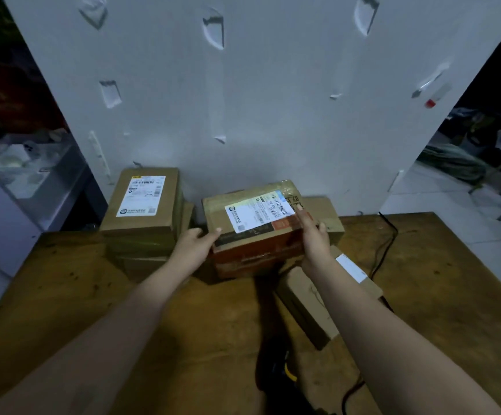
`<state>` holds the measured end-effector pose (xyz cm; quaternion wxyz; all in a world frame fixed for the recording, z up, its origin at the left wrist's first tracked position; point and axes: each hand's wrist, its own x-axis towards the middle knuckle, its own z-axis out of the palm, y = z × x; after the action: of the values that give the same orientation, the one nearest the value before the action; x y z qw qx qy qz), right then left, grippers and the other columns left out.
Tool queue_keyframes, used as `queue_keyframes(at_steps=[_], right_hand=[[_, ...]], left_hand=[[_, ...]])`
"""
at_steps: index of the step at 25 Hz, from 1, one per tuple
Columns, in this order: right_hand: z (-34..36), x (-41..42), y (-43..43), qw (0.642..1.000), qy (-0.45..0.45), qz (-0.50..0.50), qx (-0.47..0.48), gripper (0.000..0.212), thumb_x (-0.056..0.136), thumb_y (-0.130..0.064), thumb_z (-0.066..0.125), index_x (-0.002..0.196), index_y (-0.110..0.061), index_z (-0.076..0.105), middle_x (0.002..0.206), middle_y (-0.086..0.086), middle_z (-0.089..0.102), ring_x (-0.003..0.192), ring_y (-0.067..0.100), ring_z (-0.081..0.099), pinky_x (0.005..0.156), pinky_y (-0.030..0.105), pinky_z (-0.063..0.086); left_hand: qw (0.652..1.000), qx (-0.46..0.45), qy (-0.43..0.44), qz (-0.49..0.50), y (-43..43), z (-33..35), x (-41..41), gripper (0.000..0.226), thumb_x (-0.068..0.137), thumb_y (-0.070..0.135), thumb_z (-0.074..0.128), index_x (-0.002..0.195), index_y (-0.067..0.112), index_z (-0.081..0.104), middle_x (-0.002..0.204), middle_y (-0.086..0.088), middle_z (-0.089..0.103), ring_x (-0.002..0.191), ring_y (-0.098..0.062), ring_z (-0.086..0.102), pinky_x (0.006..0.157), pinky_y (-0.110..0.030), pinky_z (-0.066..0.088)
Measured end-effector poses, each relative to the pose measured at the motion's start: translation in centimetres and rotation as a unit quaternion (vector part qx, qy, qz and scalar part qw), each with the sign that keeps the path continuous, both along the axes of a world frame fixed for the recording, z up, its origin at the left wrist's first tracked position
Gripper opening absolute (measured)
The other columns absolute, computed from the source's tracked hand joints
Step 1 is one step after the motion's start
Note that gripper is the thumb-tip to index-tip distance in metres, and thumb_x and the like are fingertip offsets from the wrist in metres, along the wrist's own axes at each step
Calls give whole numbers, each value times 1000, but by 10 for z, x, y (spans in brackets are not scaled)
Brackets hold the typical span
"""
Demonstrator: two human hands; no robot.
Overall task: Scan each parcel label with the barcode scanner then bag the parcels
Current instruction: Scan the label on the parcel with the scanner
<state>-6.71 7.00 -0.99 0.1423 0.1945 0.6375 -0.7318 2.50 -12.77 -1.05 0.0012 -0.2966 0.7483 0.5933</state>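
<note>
- Behind everything stands a big white foam board (273, 100), dented in several spots, propped upright at the back edge of the table.
- In front of it is the brown wooden table (63, 295), scuffed and dark-spotted, carrying all the parcels.
- At the back left there is a stack of plain brown cardboard boxes (173, 205). The top one lies flat, and its white shipping label (141, 194) faces up.
- Centre stage now: the brown-and-red cardboard box (258, 256) sits at the middle back of the table, just right of that stack, on top of other cartons, with a hand on each side.
- Its white barcode label (258, 211) faces upward, slightly skewed.
- Behind its right side a flat brown carton (325, 211) peeks out.
- Nearer, on the right, a long narrow brown cardboard box (306, 307) lies on the table under the right forearm, a white sticker (351, 268) on its far end.
- The left hand (195, 247) grips the box's near left corner, thumb over the top edge and fingers close together down the side.
- The right hand (313, 235) grips the right end, one digit stretched flat on top beside the label and the rest wrapped down the side.
- Low between the forearms lies a dark barcode scanner with yellow trim (277, 369), untouched and mostly in shadow.
- A thin black cable (388, 235) snakes across the table's right side.
</note>
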Motion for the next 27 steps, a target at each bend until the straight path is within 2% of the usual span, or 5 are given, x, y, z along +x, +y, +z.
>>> queue_keyframes(at_steps=[5,12,16,21,27], right_hand=[[2,47,24,999,35,-20,-16,32,82,-20,70,109,-19,53,90,7,64,62,16,57,64,34,51],[-18,112,27,981,16,191,-39,38,87,-2,62,124,-5,53,97,10,67,81,23,64,70,38,56],[-48,149,-14,980,-25,198,-4,56,85,-7,67,136,-12,45,122,12,63,95,24,64,77,36,52],[-73,185,-25,898,18,370,239,58,90,-31,62,142,-17,41,132,5,57,113,22,58,92,32,46],[-101,179,29,786,84,270,549,71,83,-55,59,140,-17,38,141,13,45,130,33,41,105,48,41]], left_hand=[[993,97,27,57,13,-1,67,39,85,41,65,97,4,68,99,-11,67,101,-27,61,88,-42,52],[969,220,-103,-37,-19,-35,180,76,68,38,74,132,33,32,116,-23,59,88,-42,70,75,-50,59],[962,220,-163,5,-28,-78,233,97,58,36,80,140,14,32,101,-28,68,85,-39,71,71,-45,58],[959,205,-186,50,-6,-106,257,106,47,57,78,133,6,45,86,-21,74,80,-31,73,72,-42,58],[960,104,-253,-55,14,-90,236,94,69,70,61,140,14,36,117,-14,62,97,-30,65,78,-41,54]])
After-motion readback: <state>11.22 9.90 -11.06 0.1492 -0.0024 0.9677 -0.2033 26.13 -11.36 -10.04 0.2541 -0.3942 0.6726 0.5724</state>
